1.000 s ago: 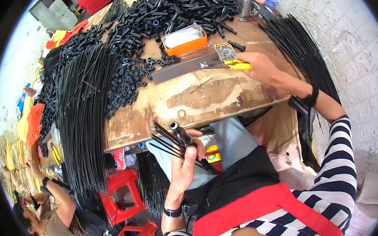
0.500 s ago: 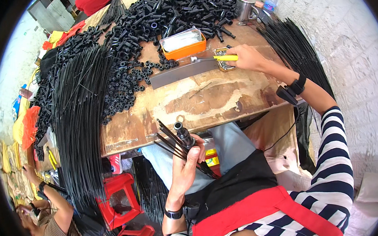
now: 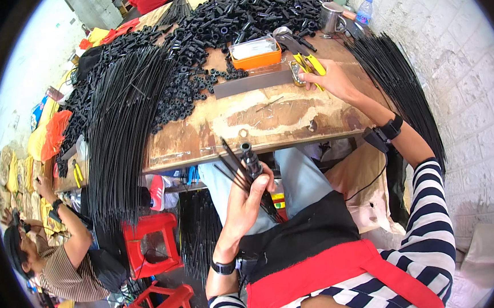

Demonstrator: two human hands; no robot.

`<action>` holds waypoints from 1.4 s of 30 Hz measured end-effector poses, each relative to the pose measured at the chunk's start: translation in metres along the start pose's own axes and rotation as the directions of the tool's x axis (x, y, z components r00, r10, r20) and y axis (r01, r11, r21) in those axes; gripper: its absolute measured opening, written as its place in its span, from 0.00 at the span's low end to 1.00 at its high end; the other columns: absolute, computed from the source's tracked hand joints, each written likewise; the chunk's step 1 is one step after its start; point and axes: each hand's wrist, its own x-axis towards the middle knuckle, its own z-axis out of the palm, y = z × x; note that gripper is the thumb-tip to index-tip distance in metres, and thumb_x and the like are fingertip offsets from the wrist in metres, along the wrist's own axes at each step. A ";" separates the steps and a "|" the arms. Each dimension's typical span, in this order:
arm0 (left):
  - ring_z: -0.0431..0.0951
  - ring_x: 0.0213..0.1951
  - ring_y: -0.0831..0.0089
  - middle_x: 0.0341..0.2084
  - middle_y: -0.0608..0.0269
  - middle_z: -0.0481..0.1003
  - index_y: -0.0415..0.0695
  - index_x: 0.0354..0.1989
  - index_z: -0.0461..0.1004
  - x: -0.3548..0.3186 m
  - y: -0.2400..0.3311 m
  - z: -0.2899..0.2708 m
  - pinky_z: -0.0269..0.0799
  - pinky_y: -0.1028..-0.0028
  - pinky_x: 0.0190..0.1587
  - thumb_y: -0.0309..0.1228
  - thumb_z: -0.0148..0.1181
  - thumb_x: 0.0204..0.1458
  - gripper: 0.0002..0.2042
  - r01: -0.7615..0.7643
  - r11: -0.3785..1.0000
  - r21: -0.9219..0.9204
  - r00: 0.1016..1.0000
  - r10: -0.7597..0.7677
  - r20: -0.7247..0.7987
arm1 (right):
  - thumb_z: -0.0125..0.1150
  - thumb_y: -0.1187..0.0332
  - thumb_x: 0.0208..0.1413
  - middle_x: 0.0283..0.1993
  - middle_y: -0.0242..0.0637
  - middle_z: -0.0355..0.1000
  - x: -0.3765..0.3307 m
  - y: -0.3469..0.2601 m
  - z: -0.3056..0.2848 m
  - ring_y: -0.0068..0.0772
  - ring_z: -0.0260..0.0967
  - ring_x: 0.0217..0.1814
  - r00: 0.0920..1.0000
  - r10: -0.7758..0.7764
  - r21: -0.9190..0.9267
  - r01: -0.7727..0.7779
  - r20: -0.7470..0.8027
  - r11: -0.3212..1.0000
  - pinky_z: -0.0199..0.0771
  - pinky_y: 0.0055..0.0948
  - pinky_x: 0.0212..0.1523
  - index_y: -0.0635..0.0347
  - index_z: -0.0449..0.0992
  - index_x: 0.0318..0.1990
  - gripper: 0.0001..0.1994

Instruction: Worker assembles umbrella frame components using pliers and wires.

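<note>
My left hand (image 3: pixel 247 202), closed near my lap, holds a black tubular plastic fitting (image 3: pixel 251 160) upright, its open end facing up. Thin black rods (image 3: pixel 234 172) pass through the same grip and fan out beside the fitting. Over the table, my right hand (image 3: pixel 333 79) grips yellow-handled pliers (image 3: pixel 312 63) with their handles spread. Their dark jaws point up and to the left, and the tip is hard to make out. Directly beside the pliers sits a small tin (image 3: pixel 296 73) of tiny metal pieces. A grey metal bar (image 3: pixel 253 83) lies left of it.
An orange box (image 3: pixel 257 60) of pale thin pieces stands behind the bar. Black fittings (image 3: pixel 231 15) are heaped at the back, with bundles of black rods (image 3: pixel 122 134) on the left. A metal mug (image 3: pixel 331 19) stands back right. Red stools (image 3: pixel 150 246) and another person (image 3: pixel 65 258) are lower left.
My right hand has swung the pliers from lying leftward to pointing upward, and their handles have spread. My left hand still holds the fitting and rods. The whole view has shifted slightly.
</note>
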 end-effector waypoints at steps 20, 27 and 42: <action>0.65 0.26 0.79 0.22 0.66 0.65 0.36 0.40 0.65 0.016 -0.013 0.025 0.65 0.77 0.31 0.38 0.51 0.62 0.14 0.032 0.998 -0.047 0.999 -0.033 -0.034 | 0.61 0.69 0.42 0.38 0.60 0.74 -0.025 0.062 -0.055 0.56 0.73 0.41 0.992 -0.120 -0.737 0.063 -0.025 0.673 0.71 0.44 0.44 0.62 0.78 0.43 0.17; 0.64 0.24 0.80 0.20 0.68 0.65 0.36 0.38 0.67 0.024 -0.016 0.026 0.62 0.78 0.28 0.40 0.51 0.62 0.15 0.047 0.999 0.028 0.998 -0.045 -0.053 | 0.62 0.67 0.45 0.31 0.52 0.76 -0.023 0.068 -0.057 0.47 0.75 0.35 0.992 -0.075 -0.657 0.124 0.103 0.744 0.71 0.41 0.38 0.64 0.78 0.37 0.12; 0.64 0.24 0.81 0.20 0.69 0.64 0.37 0.38 0.66 0.017 -0.013 0.024 0.62 0.78 0.28 0.38 0.50 0.63 0.13 0.013 1.000 0.025 0.997 -0.011 -0.077 | 0.62 0.66 0.47 0.32 0.53 0.74 -0.004 0.077 -0.046 0.55 0.73 0.35 0.979 -0.017 -0.736 0.166 0.206 0.656 0.70 0.43 0.37 0.68 0.75 0.36 0.13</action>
